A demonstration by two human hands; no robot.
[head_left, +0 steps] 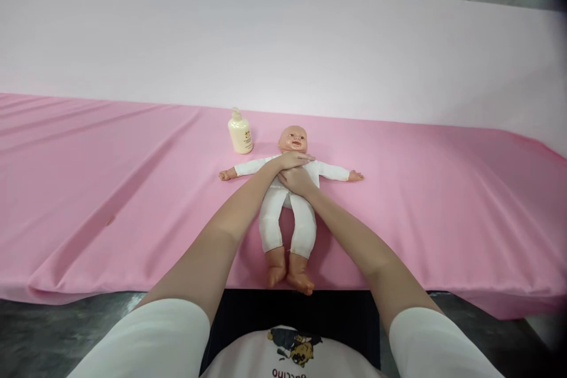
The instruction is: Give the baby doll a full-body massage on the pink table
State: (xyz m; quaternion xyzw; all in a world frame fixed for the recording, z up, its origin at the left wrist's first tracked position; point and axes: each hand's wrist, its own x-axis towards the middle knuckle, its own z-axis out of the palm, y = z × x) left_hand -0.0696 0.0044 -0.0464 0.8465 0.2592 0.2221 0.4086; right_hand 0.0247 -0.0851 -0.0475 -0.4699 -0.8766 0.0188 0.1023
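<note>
A baby doll (303, 221) in a white suit lies on its back, head away from me and arms spread to both sides. My left hand (293, 159) rests flat across its upper chest, fingers stretched toward the right. Just below, my right hand (299, 181) lies on the doll's belly and lower chest with its fingers pointing left, partly covered by the left hand. Neither hand lifts the doll. Beyond its outstretched arm on the left stands a cream pump bottle (240, 134), touched by neither hand.
Pink cloth (146, 189) with folds covers the table, and its front edge hangs near my body. A white wall or panel (283, 47) rises behind the table. Above it, glass panes show a room beyond. The doll's feet reach the front edge.
</note>
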